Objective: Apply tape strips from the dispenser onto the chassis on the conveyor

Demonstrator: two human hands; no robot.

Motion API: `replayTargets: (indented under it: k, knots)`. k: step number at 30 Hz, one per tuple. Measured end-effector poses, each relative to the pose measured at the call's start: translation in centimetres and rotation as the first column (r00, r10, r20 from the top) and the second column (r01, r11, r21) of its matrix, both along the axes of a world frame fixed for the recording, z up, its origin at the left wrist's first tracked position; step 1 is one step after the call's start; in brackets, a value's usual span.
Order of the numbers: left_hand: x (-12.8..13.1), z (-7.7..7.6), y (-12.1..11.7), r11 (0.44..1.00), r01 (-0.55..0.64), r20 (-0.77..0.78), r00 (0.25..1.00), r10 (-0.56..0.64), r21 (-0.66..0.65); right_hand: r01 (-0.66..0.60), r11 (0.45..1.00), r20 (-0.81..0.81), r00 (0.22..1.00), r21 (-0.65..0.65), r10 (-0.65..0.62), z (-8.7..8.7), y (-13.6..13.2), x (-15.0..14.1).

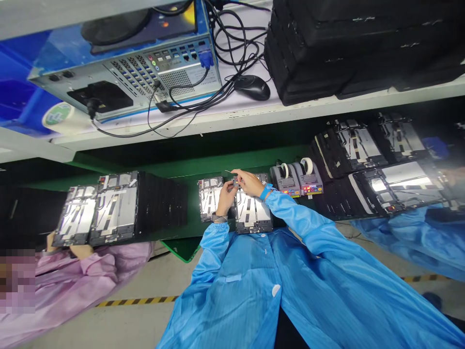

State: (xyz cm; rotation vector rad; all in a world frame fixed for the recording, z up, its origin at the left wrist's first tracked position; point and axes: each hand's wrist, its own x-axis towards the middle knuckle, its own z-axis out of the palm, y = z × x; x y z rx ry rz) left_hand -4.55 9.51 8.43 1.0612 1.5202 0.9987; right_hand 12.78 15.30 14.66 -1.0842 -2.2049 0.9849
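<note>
Working at the smooth green bench at frame centre, over a flat rectangular panel, silvery, metallic-looking and black-edged. Curling right hand and left hand nearly closed above its upper end. Pinching a thin pale sliver in the right, too small to identify; unable to tell any hold in the left.

- Device panel: silvery, glossy, metallic-looking plates in a dark frame.
- Coat: thin blue cloth, finely striped, faint sheen.
- Computer case: grey metal, perforated.
- Mouse: smooth black plastic.
- Tape dispensers: grey plastic.
- Shelf edge: white, scuffed.
</note>
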Motion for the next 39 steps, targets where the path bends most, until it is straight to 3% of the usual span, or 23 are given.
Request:
replayTargets:
  k: [4, 11, 17, 22, 31, 39]
  knots:
    - [0.0, 0.2, 0.2, 1.0, -0.003, 0.004, 1.0, 0.003, -0.001, 0.038, 0.999, 0.04, 0.999, -0.021, -0.037, 0.0, -0.4, 0.5]
    - [0.4, 1.3, 0.4, 1.0, -0.01, 0.054, 0.999, 0.008, 0.028, 0.202, 0.979, -0.053, 0.978, -0.006, -0.203, -0.1, -1.6, 0.5]
    - [0.4, 1.6, 0.1, 0.999, -0.014, 0.079, 0.997, 0.012, 0.034, 0.065, 0.998, 0.006, 0.998, 0.013, -0.065, -0.1, 0.0, -0.2]
    - [0.3, 1.6, 0.0, 0.999, -0.033, 0.056, 0.998, 0.032, 0.015, 0.047, 0.998, 0.066, 0.997, -0.039, -0.045, 0.1, 0.2, 0.2]
    - [0.1, 1.4, 0.1, 1.0, -0.008, 0.061, 0.998, 0.007, 0.013, -0.014, 0.999, 0.003, 1.0, -0.033, 0.014, -0.1, 0.6, -0.2]
    - [-0.1, 0.9, 0.0, 1.0, -0.022, 0.018, 1.0, 0.021, 0.009, 0.046, 0.999, 0.066, 0.997, 0.019, -0.047, -0.1, -0.6, 0.1]
